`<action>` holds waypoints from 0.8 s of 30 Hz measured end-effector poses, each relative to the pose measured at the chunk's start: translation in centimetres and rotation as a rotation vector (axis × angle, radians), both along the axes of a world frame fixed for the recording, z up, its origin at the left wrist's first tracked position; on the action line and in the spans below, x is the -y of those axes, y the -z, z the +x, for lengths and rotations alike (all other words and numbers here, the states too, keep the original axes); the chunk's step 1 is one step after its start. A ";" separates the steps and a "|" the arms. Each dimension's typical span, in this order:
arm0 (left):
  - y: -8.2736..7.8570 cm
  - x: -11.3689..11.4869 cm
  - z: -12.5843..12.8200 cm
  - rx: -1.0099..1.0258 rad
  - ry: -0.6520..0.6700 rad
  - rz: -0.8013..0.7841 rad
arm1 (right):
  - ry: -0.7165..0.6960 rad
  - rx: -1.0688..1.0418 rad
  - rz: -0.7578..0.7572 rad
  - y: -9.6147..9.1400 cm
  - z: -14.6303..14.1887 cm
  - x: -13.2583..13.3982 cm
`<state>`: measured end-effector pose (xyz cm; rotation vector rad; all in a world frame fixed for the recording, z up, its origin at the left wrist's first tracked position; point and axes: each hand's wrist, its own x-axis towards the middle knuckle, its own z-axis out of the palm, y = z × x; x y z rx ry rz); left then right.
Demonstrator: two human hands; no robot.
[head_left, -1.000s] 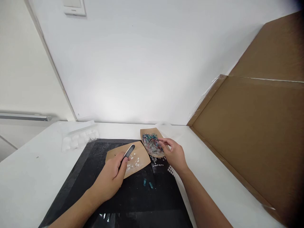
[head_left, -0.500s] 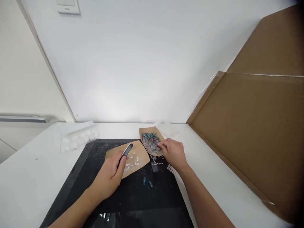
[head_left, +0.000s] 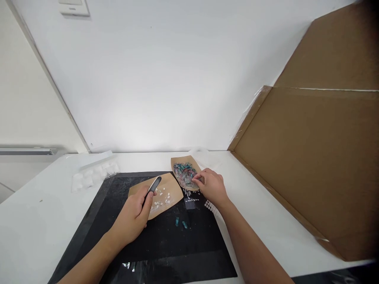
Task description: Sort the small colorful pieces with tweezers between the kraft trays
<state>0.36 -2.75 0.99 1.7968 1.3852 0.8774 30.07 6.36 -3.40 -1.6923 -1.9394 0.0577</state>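
My left hand (head_left: 134, 215) is closed round a slim black tool with a pale edge (head_left: 155, 184), its rounded end pointing up and away. That hand is over a brown paper tray (head_left: 175, 192) with small white pieces (head_left: 160, 203) in it. Fingers pinched, my right hand (head_left: 212, 187) is at the right side of a second brown paper tray (head_left: 186, 159). This tray holds a heap of small teal, pink and clear pieces (head_left: 184, 173). Whatever is between the right fingertips is too small to make out. Two teal pieces (head_left: 184, 225) lie on the black mat (head_left: 177, 252).
Small pale strips (head_left: 192, 200) and a sheet of round white dots (head_left: 210, 206) lie near the mat's right edge. A clear compartment tray (head_left: 94, 175) stands at the back left of the white table (head_left: 26, 228). Cardboard (head_left: 310, 157) rises on the right, a wall behind.
The view has shifted slightly, moving everything a little left in the picture. My right hand stays pinched at the heap of coloured pieces; my left keeps hold of the black tool.
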 end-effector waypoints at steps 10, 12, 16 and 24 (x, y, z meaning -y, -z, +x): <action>0.0 0.0 -0.1 -0.005 0.006 0.005 | -0.038 -0.161 0.010 -0.9 -0.2 0.3; -0.1 0.0 -0.1 -0.009 0.008 0.016 | -0.047 -0.228 0.025 -1.0 -0.3 0.3; -0.1 0.0 -0.2 -0.017 0.009 0.033 | -0.064 -0.351 0.040 -1.2 -0.4 0.4; 0.1 -0.1 -0.2 -0.025 0.016 0.050 | -0.072 -0.397 0.080 -1.0 -0.3 0.1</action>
